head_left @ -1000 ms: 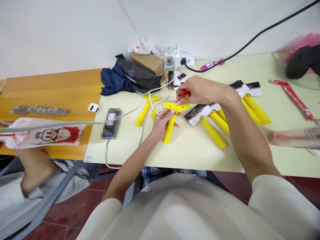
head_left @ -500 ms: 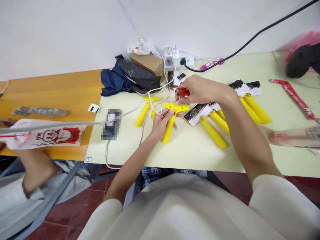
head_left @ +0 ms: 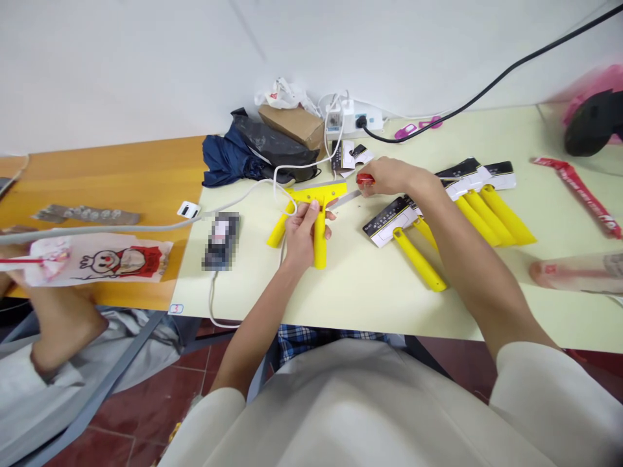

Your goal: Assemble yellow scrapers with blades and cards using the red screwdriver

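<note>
My left hand [head_left: 300, 231] grips the handle of a yellow T-shaped scraper [head_left: 319, 206], held just above the pale table with its wide head pointing away from me. My right hand [head_left: 394, 176] is closed on a red-handled screwdriver [head_left: 364, 179]; its metal shaft [head_left: 346, 198] slants down to the left, and the tip lies just below the scraper's head. Another yellow scraper handle [head_left: 278, 231] lies behind my left hand, partly hidden.
Several packaged yellow scrapers [head_left: 462, 207] lie to the right. A phone [head_left: 221, 240] on a white cable sits to the left. A power strip [head_left: 351, 119], a cardboard box [head_left: 291, 123] and dark bags [head_left: 253, 152] stand by the wall. A co-worker's arm [head_left: 58, 318] is at far left.
My left hand turned the scraper upright and shifted it left, away from the screwdriver tip. My right hand lowered and moved slightly right with the screwdriver.
</note>
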The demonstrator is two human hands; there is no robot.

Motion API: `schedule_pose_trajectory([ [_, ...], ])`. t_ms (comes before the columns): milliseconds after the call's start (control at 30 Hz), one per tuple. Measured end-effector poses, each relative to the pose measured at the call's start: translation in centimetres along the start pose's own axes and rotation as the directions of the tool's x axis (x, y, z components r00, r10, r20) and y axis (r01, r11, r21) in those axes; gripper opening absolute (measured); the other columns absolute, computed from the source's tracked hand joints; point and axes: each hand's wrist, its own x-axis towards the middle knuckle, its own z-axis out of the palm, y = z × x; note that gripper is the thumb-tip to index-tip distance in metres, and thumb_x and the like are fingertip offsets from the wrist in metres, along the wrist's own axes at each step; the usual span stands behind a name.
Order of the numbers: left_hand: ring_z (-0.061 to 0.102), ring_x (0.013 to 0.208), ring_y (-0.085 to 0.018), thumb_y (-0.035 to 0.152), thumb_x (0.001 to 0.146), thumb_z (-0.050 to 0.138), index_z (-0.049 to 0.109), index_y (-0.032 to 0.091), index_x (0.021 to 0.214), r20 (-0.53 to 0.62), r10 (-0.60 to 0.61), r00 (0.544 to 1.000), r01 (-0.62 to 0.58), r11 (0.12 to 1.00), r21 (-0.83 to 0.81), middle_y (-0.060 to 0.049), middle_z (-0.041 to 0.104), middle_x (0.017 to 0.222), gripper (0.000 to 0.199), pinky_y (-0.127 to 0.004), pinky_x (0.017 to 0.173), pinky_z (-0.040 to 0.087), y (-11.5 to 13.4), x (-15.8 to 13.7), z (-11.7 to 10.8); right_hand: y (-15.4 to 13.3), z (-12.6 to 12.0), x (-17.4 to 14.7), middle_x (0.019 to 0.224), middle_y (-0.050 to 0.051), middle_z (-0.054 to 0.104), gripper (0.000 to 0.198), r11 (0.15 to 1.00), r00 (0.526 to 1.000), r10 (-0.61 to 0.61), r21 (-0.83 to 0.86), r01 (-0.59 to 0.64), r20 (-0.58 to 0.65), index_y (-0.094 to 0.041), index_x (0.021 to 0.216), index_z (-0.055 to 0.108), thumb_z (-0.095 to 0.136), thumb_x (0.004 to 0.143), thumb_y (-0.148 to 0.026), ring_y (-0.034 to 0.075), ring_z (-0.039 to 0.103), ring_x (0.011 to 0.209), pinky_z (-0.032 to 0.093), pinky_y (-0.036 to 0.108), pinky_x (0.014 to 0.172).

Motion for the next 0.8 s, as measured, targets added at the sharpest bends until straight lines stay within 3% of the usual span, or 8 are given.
schedule_pose_trajectory([
  [267, 0.077, 0.082, -0.013, 0.045, 0.091, 0.089, 0.067, 0.021, 0.09, -0.002, -0.037, 0.999, 0.037, 0.999, 0.006, -0.01, 0.082, 0.122, 0.033, -0.02, 0.049, 0.051, 0.1, -0.3, 0.4, -0.1, 0.1, 0.1, 0.079, 0.005, 0.066, 0.023, 0.999, 0.999, -0.046, -0.009, 0.047, 0.015, -0.023, 0.079, 0.061, 0.08, 0.09, -0.028, 0.019, 0.053, 0.072, 0.034, 0.036, 0.07],
  [500, 0.077, 0.088, -0.015, 0.046, 0.09, 0.09, 0.067, 0.02, 0.088, -0.005, -0.056, 0.998, 0.056, 0.998, 0.037, -0.011, 0.082, 0.125, 0.035, -0.019, 0.052, 0.051, -0.2, -0.2, 0.6, -2.7, -3.5, -4.1, 0.077, 0.004, 0.062, 0.021, 0.996, 0.994, -0.082, -0.028, 0.08, -0.077, -0.022, 0.083, 0.055, 0.07, 0.097, -0.03, 0.017, 0.045, 0.067, 0.033, 0.037, 0.068],
  [633, 0.079, 0.092, -0.016, 0.045, 0.089, 0.091, 0.065, 0.02, 0.088, -0.015, -0.068, 0.998, 0.069, 0.997, 0.037, -0.011, 0.083, 0.123, 0.036, -0.019, 0.054, 0.051, -0.8, 0.0, 0.3, -5.2, -5.0, -7.0, 0.082, 0.003, 0.064, 0.013, 0.977, 0.963, -0.204, 0.022, 0.211, -0.177, -0.021, 0.09, 0.061, 0.07, 0.098, -0.027, 0.016, 0.047, 0.071, 0.033, 0.036, 0.071],
  [800, 0.081, 0.096, -0.018, 0.048, 0.088, 0.092, 0.069, 0.02, 0.095, -0.018, -0.094, 0.995, 0.095, 0.995, 0.043, -0.012, 0.083, 0.123, 0.037, -0.02, 0.056, 0.053, -1.3, 0.1, 0.2, -7.2, -3.7, -6.8, 0.075, 0.0, 0.053, 0.022, 0.93, 0.918, -0.362, -0.006, 0.366, -0.163, -0.021, 0.077, 0.049, 0.063, 0.083, -0.005, 0.016, 0.039, 0.068, 0.028, 0.036, 0.07],
])
